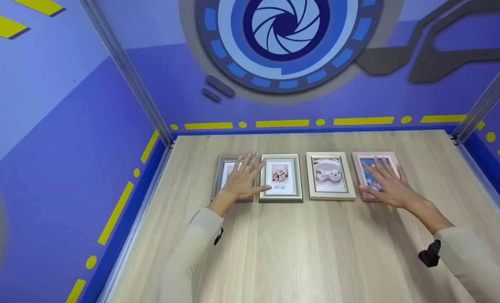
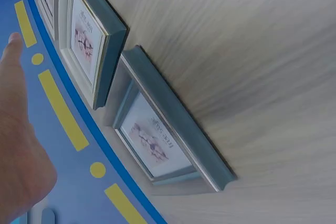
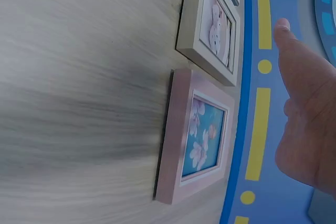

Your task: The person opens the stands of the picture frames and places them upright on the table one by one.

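Note:
Four picture frames lie face up in a row. With fingers spread, my left hand [image 1: 240, 181] is over the leftmost, grey-brown frame [image 1: 216, 181], partly hiding its picture; its thumb reaches over the silver frame [image 1: 280, 197] beside it. Third comes a cream frame [image 1: 331, 196] with a white toy animal pictured. My right hand [image 1: 389, 187], fingers also spread, is over the pink frame [image 1: 356, 168] at the right end. In the right wrist view, that pink frame [image 3: 173, 145] shows white blossoms on blue. Neither hand grips anything; whether the fingertips touch the frames I cannot tell.
The frames lie on a light wood-grain table [image 1: 283, 248] near its back edge. Blue-purple panels [image 1: 250, 109] with yellow dashes enclose the back and sides, joined by metal corner posts [image 1: 126, 67]. Black straps [image 1: 430, 253] show at the sleeves.

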Demonstrator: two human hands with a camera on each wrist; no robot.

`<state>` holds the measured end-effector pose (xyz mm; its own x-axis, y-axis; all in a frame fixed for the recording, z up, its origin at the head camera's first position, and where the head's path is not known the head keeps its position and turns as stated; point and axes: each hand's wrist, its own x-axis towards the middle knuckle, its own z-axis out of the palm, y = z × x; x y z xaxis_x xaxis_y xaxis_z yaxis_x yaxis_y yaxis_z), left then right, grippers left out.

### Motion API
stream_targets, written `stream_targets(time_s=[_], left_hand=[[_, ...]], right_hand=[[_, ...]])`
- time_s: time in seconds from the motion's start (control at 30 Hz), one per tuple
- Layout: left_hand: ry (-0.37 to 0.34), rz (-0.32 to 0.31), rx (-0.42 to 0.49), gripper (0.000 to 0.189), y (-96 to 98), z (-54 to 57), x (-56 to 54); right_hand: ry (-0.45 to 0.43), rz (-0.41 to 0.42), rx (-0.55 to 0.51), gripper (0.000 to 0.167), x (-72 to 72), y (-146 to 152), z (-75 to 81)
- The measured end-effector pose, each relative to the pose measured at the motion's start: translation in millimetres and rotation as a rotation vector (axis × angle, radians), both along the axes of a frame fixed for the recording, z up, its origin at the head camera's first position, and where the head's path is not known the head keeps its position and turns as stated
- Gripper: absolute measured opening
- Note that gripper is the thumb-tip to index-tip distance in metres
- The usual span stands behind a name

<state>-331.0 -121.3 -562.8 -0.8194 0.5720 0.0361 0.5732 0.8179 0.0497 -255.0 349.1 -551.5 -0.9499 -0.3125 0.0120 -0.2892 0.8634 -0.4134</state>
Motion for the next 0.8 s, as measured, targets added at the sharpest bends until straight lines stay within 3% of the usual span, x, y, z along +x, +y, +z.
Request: stream_targets(time_s=[0.2, 0.57, 0.8], left_hand=[[0.016, -0.021, -0.062, 0.094, 21.8, -5.6, -2.5], [-0.049, -0.102, -0.027, 0.079, 76.9, -4.6, -0.2], [-0.054, -0.152, -0.021, 0.072, 121.9, -13.3, 0.7]], right_hand=[[0.005, -0.016, -0.013, 0.083, 5.9, 14.9, -8.2], [-0.055, -0.081, -0.033, 0.077, 17.1, 42.0, -14.3], [-0.101, -0.119, -0.020, 0.079, 21.8, 54.9, -21.5]])
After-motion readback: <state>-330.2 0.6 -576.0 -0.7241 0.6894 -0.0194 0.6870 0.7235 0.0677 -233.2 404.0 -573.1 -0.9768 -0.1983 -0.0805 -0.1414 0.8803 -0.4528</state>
